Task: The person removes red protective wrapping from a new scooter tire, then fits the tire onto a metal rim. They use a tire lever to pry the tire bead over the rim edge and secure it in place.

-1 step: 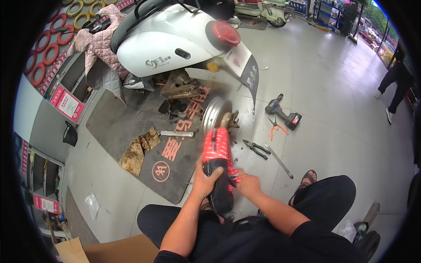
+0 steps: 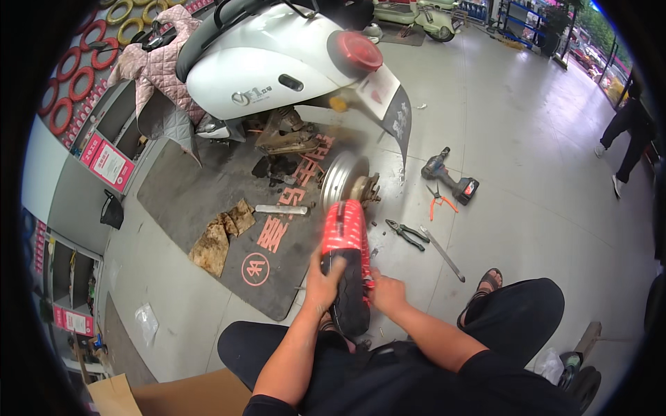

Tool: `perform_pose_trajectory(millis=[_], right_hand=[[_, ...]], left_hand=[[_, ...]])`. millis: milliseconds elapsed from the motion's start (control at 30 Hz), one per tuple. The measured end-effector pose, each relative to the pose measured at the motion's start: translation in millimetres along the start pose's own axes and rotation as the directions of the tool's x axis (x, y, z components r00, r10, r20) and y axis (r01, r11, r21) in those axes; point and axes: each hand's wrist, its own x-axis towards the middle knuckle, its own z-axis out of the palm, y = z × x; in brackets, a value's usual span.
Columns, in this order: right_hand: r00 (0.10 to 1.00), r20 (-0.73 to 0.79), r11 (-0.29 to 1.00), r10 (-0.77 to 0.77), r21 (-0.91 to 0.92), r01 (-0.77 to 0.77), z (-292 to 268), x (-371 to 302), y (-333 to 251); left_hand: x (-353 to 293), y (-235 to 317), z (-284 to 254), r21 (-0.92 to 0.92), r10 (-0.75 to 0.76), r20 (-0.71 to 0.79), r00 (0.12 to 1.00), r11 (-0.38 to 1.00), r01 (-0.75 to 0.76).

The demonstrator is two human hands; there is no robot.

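A black tyre (image 2: 347, 291) stands upright on the floor between my feet. Red wrapping with pale marks (image 2: 344, 229) covers its far part. My left hand (image 2: 325, 284) is closed around the left side of the tyre, its thumb over the tread. At the right side, my right hand (image 2: 387, 294) grips the loose red wrapping, with its fingers closed. Just beyond the tyre stands a silver wheel rim (image 2: 344, 182) with its hub facing right.
A white scooter (image 2: 270, 62) stands ahead, over a dark mat (image 2: 180, 201). Pliers (image 2: 408, 236), a flat metal bar (image 2: 444, 256), orange-handled pliers (image 2: 441, 200) and a cordless impact wrench (image 2: 447, 177) lie to the right. A stained cloth (image 2: 211, 246) and a silver tube (image 2: 281, 209) lie left.
My right hand has shifted slightly left, closer to the tyre, with the red wrapping in it. The left thumb has moved a little on the tread.
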Motion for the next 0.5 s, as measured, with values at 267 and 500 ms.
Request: perform_pose_trajectory(millis=[267,500], right_hand=[[0.992,0.124,0.958,-0.038,0.288,0.0,26.2,51.6,-39.5],[0.93,0.298,0.271,-0.215,0.933,-0.236,39.8,64.0,-36.1]], left_hand=[[5.8,-67.7,-38.5,-0.305,-0.3,0.207,0.931,0.885,0.353],[9.1,-85.0,-36.6,0.521,0.007,0.631,0.776,0.737,-0.43]])
